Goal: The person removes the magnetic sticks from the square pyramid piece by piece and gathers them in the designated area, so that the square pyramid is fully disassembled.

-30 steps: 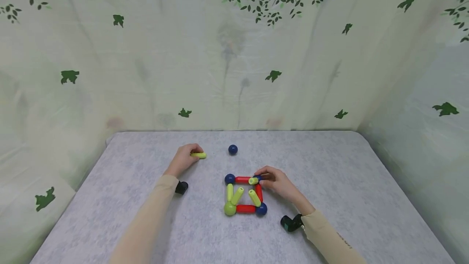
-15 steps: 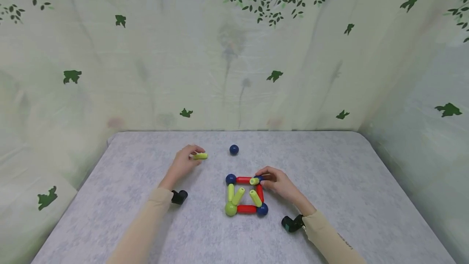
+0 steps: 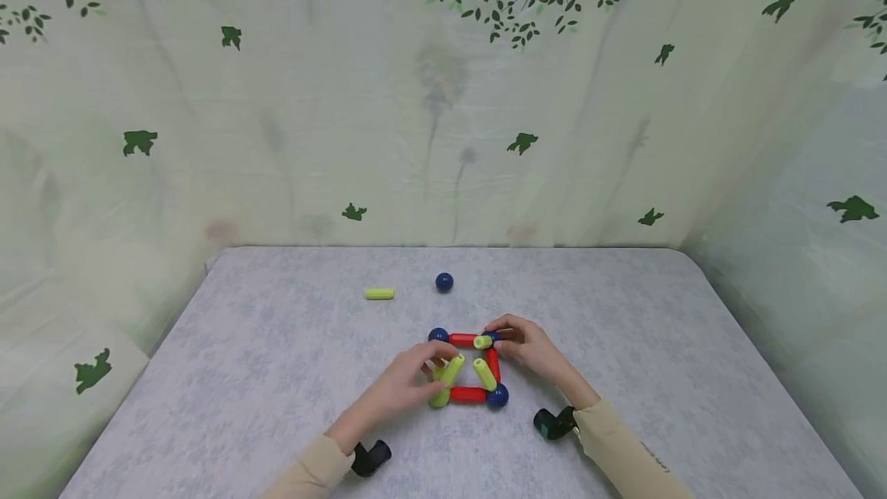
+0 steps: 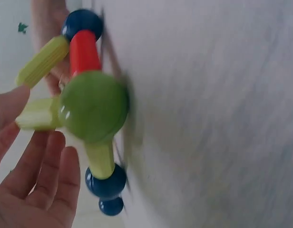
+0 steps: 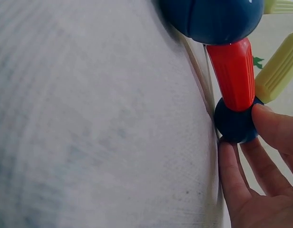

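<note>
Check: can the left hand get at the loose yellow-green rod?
Probably yes: the loose rod lies apart from the frame, with only bare tabletop showing between it and the left hand, which would first need to back away from the frame.

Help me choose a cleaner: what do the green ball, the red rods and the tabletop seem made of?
Green ball: probably hard plastic, smooth and glossy, judging by its small bright highlights.
Red rods: likely moulded plastic with some sheen; lengthwise grooves show on one.
Tabletop: matte and mottled grey, perhaps cloth or vinyl; its look leaves that open.
</note>
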Action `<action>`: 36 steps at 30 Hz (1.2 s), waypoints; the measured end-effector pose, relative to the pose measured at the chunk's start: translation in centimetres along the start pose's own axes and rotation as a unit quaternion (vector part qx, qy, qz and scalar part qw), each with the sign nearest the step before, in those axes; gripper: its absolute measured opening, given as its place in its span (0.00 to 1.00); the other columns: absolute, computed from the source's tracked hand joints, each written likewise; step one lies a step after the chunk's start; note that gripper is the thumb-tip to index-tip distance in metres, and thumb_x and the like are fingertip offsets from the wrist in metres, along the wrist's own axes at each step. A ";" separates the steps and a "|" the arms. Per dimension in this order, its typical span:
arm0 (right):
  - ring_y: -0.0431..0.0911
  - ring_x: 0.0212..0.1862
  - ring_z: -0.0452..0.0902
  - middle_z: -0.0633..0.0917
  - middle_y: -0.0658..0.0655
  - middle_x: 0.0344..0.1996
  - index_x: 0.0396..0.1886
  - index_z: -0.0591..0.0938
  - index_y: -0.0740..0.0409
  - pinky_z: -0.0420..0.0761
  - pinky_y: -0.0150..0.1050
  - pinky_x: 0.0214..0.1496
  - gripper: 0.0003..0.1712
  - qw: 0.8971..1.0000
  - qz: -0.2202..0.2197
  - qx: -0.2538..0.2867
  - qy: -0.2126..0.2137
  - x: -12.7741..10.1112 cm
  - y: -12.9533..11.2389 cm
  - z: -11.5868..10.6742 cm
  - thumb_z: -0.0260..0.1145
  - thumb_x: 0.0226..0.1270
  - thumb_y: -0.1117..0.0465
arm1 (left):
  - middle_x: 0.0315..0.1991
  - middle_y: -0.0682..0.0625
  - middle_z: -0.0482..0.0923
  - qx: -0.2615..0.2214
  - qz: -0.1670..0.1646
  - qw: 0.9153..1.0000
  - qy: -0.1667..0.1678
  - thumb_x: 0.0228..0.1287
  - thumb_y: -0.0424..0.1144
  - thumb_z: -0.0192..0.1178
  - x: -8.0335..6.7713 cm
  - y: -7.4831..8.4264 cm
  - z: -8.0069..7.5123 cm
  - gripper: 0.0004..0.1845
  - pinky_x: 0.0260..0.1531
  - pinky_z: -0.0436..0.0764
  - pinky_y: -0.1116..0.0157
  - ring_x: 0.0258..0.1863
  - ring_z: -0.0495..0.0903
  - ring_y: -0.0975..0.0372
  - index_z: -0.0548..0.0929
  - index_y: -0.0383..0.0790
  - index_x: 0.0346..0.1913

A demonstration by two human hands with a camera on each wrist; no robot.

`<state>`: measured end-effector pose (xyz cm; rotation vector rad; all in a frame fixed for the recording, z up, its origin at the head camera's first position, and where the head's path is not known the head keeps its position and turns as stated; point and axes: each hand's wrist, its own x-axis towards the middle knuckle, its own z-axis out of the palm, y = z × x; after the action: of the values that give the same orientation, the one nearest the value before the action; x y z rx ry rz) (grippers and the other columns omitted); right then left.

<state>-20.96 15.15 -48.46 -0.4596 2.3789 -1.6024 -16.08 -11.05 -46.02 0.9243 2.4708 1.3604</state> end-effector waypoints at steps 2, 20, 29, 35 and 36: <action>0.55 0.53 0.76 0.80 0.56 0.48 0.49 0.80 0.59 0.76 0.50 0.55 0.13 1.000 -0.002 0.001 0.001 0.0 0.0 0.0 0.60 0.66 0.73 | 0.51 0.54 0.76 0.004 -0.008 1.000 0.007 0.60 0.29 0.64 0.1 0.3 0.7 0.23 0.45 0.77 0.62 0.46 0.76 0.62 0.73 0.44 0.58; 0.55 0.53 0.76 0.80 0.56 0.48 0.49 0.80 0.59 0.75 0.50 0.55 0.12 1.000 -0.005 -0.001 -0.003 -0.1 0.0 -0.1 0.60 0.67 0.71 | 0.49 0.56 0.75 0.041 0.049 0.993 0.101 0.58 0.22 0.60 0.0 -0.1 1.0 0.25 0.41 0.79 0.66 0.43 0.74 0.63 0.75 0.46 0.56; 0.55 0.53 0.76 0.80 0.57 0.49 0.49 0.80 0.60 0.75 0.50 0.56 0.13 1.000 -0.002 -0.002 0.000 -0.1 0.0 -0.1 0.60 0.67 0.71 | 0.46 0.51 0.80 0.076 0.018 0.983 0.167 0.55 0.19 0.62 -0.3 -3.1 -3.7 0.22 0.42 0.79 0.62 0.43 0.78 0.60 0.80 0.39 0.52; 0.59 0.53 0.75 0.79 0.62 0.49 0.50 0.79 0.66 0.75 0.53 0.56 0.13 1.000 -0.001 -0.001 -0.003 -0.9 -1.9 0.0 0.59 0.66 0.74 | 0.45 0.46 0.81 0.135 -0.012 0.972 0.192 0.53 0.19 0.64 0.1 -5.6 -7.0 0.17 0.42 0.79 0.58 0.42 0.79 0.55 0.83 0.36 0.45; 0.59 0.52 0.75 0.79 0.62 0.49 0.49 0.78 0.67 0.75 0.53 0.55 0.13 1.000 -0.002 -0.002 -0.003 -1.0 -2.2 0.0 0.58 0.66 0.74 | 0.44 0.45 0.81 0.146 -0.015 0.970 0.194 0.52 0.18 0.65 0.3 -6.0 -7.4 0.17 0.42 0.79 0.58 0.42 0.79 0.55 0.83 0.36 0.44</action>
<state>-19.82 14.78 -46.38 -0.4689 2.3783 -1.5962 -22.09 -18.42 -46.64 0.7208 3.0309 1.2916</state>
